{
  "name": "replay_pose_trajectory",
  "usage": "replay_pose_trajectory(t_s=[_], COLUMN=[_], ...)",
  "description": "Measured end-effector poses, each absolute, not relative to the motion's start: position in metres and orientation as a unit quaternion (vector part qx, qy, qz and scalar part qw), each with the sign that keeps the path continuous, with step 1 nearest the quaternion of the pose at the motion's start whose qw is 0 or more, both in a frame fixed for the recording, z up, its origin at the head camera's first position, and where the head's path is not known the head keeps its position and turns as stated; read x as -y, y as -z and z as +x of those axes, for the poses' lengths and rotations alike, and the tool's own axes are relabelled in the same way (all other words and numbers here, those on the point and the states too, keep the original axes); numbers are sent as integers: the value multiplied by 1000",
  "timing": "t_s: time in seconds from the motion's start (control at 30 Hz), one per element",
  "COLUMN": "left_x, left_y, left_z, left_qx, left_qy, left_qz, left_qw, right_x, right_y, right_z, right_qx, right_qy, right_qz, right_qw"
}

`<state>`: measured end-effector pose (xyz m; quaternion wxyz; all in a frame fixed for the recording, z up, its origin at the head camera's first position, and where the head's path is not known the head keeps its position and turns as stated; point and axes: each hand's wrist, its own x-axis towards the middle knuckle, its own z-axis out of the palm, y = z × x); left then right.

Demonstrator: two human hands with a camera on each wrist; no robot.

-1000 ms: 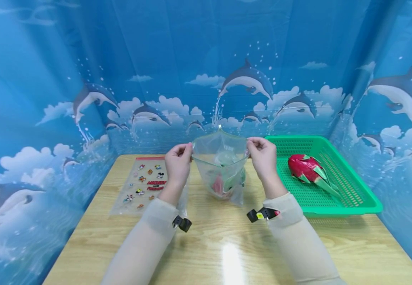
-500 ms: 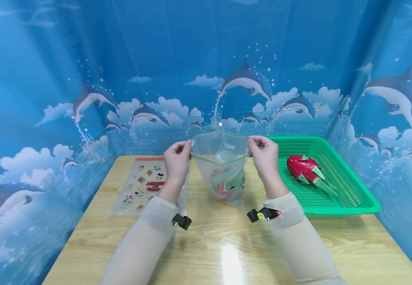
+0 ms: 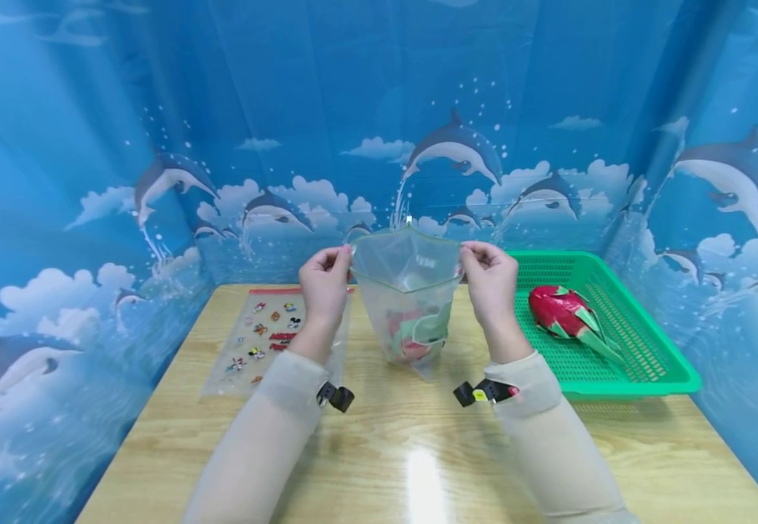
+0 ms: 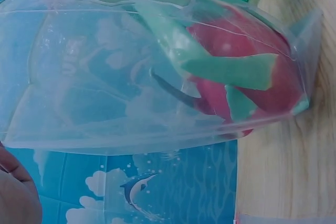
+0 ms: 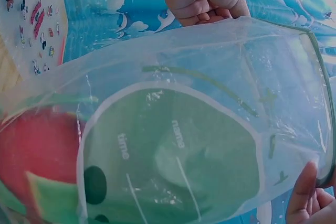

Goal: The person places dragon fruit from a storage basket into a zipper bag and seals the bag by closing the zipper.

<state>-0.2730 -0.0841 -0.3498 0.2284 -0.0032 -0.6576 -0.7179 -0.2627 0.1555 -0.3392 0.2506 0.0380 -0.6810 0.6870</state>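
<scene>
A clear zip bag [image 3: 405, 291] with a green printed panel [image 5: 173, 150] stands upright over the middle of the table, its mouth spread wide. My left hand [image 3: 325, 287] pinches the left end of the rim between thumb and fingers. At the opposite end, my right hand [image 3: 491, 284] pinches the rim likewise. A red dragon fruit [image 4: 247, 66] with green scales lies at the bottom of the bag, seen through the plastic. Whether the bag's base touches the wood, I cannot tell.
To the left lies a flat clear bag [image 3: 254, 342] with cartoon prints and a red top strip. A green basket [image 3: 667, 364] on the right holds another dragon fruit [image 3: 565, 313]. Blue dolphin-print curtains [image 3: 326, 109] surround the wooden table [image 3: 379, 451].
Both hands have risen slightly, drawing the bag's rim upward. They are a little farther apart. The fruit in the bag shows more plainly; the basket and flat bag stay put.
</scene>
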Motion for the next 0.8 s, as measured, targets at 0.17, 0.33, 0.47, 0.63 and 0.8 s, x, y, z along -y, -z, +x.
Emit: replay_pose_trajectory(t_s=[0.17,0.33,0.47,0.63,0.8], left_x=[85,84,84,84,84], left_y=[345,338,334,329,322], left_z=[-274,-276,-277,-276,-276], left_qx=[660,658,652,636,622], left_qy=[715,715,719,730,737], left_qz=[-4,-4,-3,-8,-22], left_qw=[231,235,239,248,263], right_x=[-155,-153,-152,-151,-149], right_y=[333,327,325,321,315], right_z=[-261,-259,-259,-258,-257], right_qx=[669,653,638,632,619], right_qy=[-694,-703,-714,-717,-724], right_qz=[41,47,50,50,55], right_qw=[265,279,285,290,300])
